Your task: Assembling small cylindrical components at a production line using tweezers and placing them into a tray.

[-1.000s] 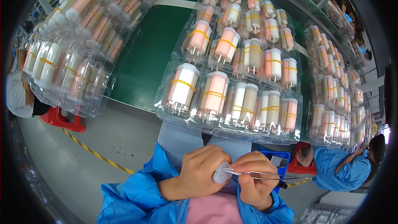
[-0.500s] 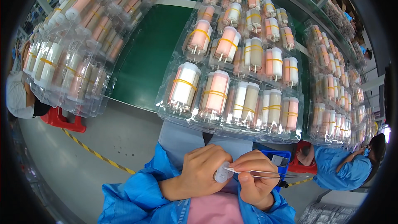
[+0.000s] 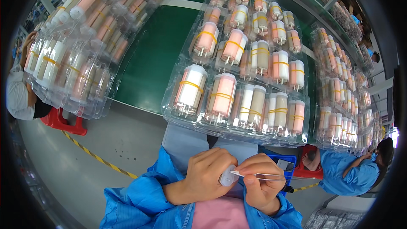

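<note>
Left hand: fingers curled tight around a small white cylinder, held over the lap, below the near edge of the table. Only the cylinder's rounded end shows past the fingers.

Right hand: fingers pinched narrow on a pair of thin metal tweezers. The tweezers lie roughly level, tips touching the exposed end of the white cylinder. The two hands sit just beside each other, both in blue sleeves, above a pink apron.

Green table: carries clear plastic trays of white and pink cylinders bound in pairs with yellow bands.
- Centre tray: overhangs the near edge, directly above the hands.
- Left tray: at the left edge, tilted, also overhanging.
- Right trays: stacked in a row along the right edge.

Blue bin: under the near edge, just right of the hands.

Red stool: on the grey floor at left, beside a yellow-and-black floor stripe.

Other people: one seated at far left, one in blue at lower right.
</note>
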Action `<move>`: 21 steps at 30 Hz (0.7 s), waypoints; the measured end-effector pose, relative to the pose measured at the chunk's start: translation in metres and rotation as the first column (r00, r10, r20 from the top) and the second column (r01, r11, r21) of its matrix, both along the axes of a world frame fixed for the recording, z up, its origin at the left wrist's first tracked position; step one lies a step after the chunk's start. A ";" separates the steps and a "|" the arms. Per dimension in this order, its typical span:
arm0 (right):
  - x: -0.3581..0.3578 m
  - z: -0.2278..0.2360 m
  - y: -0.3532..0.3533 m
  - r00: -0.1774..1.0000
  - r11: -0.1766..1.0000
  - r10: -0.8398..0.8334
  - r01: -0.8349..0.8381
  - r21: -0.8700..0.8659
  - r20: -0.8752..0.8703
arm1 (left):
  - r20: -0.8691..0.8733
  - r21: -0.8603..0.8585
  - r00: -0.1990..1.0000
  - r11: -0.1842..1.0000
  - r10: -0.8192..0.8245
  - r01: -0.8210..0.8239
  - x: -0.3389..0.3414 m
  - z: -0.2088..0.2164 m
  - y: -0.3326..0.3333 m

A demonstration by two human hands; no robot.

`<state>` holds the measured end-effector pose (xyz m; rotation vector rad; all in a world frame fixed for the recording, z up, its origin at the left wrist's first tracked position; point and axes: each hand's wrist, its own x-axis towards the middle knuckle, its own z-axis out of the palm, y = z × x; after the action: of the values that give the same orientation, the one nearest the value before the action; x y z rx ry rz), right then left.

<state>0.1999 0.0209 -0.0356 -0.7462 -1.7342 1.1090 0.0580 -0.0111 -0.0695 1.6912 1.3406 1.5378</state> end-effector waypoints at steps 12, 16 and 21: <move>-0.001 -0.003 0.000 1.000 1.000 -0.006 0.006 0.015 -0.005 | -0.027 0.000 1.000 1.000 0.009 -0.009 -0.001 0.000 0.000; -0.004 0.001 0.001 0.998 0.996 -0.001 -0.004 0.089 0.058 | -0.035 0.012 0.999 1.000 0.018 -0.018 0.000 -0.001 -0.001; -0.004 0.004 0.003 0.996 0.988 0.016 -0.030 0.155 0.092 | -0.059 0.023 0.998 1.000 0.016 -0.014 -0.001 0.000 -0.001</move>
<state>0.1962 0.0240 -0.0319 -0.6901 -1.8865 0.9546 0.0570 -0.0123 -0.0692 1.7573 1.3738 1.5273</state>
